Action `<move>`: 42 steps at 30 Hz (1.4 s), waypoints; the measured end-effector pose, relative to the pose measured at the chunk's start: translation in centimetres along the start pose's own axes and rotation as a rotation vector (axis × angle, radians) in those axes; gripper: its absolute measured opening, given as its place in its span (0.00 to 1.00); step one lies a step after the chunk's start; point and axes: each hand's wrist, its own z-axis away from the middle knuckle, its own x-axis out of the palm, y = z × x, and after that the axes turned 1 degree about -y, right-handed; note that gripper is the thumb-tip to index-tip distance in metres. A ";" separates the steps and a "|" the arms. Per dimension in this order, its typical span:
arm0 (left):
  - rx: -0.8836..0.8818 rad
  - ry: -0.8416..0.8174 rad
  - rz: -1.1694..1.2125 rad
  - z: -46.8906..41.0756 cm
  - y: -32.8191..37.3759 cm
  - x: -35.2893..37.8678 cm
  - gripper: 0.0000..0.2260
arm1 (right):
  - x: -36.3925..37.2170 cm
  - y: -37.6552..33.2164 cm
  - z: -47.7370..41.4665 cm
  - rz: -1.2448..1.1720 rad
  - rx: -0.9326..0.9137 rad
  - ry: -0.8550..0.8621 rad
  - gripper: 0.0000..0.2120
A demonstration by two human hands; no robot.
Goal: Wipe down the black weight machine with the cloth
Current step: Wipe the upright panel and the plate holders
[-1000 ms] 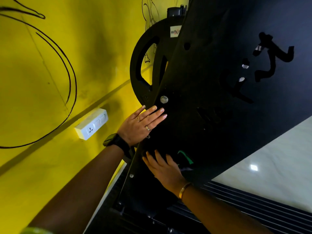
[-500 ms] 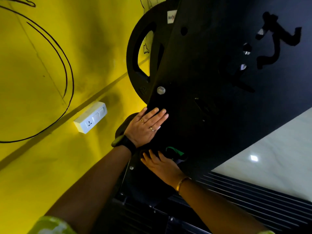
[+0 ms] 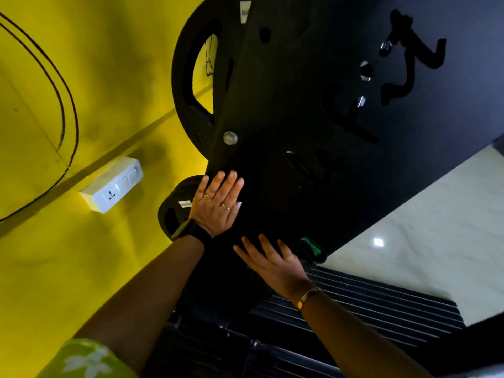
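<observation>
A white socket box (image 3: 111, 185) is fixed to the yellow wall (image 3: 90, 64), with a pin socket at its lower end and switches beside it. Two thin black curved lines (image 3: 71, 115) are painted on the wall above and to the left of the box. Well to the right of the box lies a pale marble floor (image 3: 425, 227) bearing one small bright light reflection (image 3: 378, 242). A black ribbed mat (image 3: 381, 306) lies below and to the right of the box, bordering that floor.

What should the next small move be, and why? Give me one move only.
Probably slide the right hand and the cloth under it up the black weight machine. The cloth sits at its lower edge, most of the surface lies above it, and the left hand rests flat there as a brace.
</observation>
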 end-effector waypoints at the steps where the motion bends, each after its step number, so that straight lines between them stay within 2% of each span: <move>1: -0.005 -0.001 0.003 0.0 0.0 -0.1 0.25 | 0.5 -0.2 1.1 0.012 -0.062 -0.030 0.26; 2: -0.011 0.000 0.009 -0.1 0.2 -0.1 0.25 | 0.6 -0.2 2.1 0.014 -0.097 -0.057 0.28; 4: 0.001 0.025 0.002 -0.2 0.5 -0.2 0.25 | 0.1 0.1 3.7 0.000 -0.049 -0.059 0.30; 6: 0.042 0.046 -0.018 -0.9 1.0 -0.3 0.25 | -0.9 0.9 4.0 -0.031 0.123 -0.021 0.31; 9: 0.053 0.072 -0.020 -3.0 1.6 -0.4 0.25 | -2.5 3.7 2.4 -0.064 0.384 0.099 0.42; 13: 0.010 0.078 -0.008 -4.3 2.3 -0.2 0.25 | -5.1 9.3 -1.2 -0.094 0.666 0.367 0.34; 16: 0.020 0.061 -0.011 -4.2 2.3 -0.1 0.25 | -5.3 10.7 -2.7 -0.117 0.828 0.454 0.31; 19: 0.022 0.061 0.016 -4.3 2.2 0.1 0.25 | -3.2 8.2 -1.3 -0.049 0.682 0.396 0.34; 24: 0.022 0.081 0.027 -4.0 2.2 0.3 0.25 | 0.2 1.3 3.0 0.074 0.427 0.099 0.36; 25: 0.021 0.080 0.027 -4.0 2.2 0.3 0.25 | 0.5 0.1 3.8 0.058 0.366 0.040 0.36; 28: 0.024 0.075 0.026 -3.9 2.1 0.3 0.26 | 0.2 -0.8 5.8 -0.009 0.161 -0.090 0.26; 29: 0.026 0.074 0.026 -3.9 2.2 0.4 0.26 | 0.0 -0.5 6.1 -0.022 0.122 -0.100 0.28; 30: 0.027 0.074 0.028 -3.9 2.2 0.4 0.26 | -0.2 -0.1 6.1 -0.022 0.147 -0.089 0.33; 31: 0.025 0.074 0.028 -3.8 2.2 0.5 0.26 | -0.5 0.4 5.6 -0.027 0.267 -0.047 0.37; 34: 0.022 0.087 0.027 -3.8 2.3 0.7 0.25 | -1.8 2.7 2.7 -0.131 0.702 0.203 0.27; 36: 0.024 0.100 0.023 -3.9 2.2 0.7 0.25 | -2.7 4.6 0.6 -0.163 0.871 0.316 0.27; 39: 0.019 0.114 0.028 -3.9 2.3 0.8 0.24 | -3.2 5.5 -1.2 -0.102 0.914 0.354 0.28; 42: 0.018 0.118 0.026 -3.7 2.3 0.8 0.25 | -1.8 3.9 -0.4 -0.010 0.716 0.265 0.28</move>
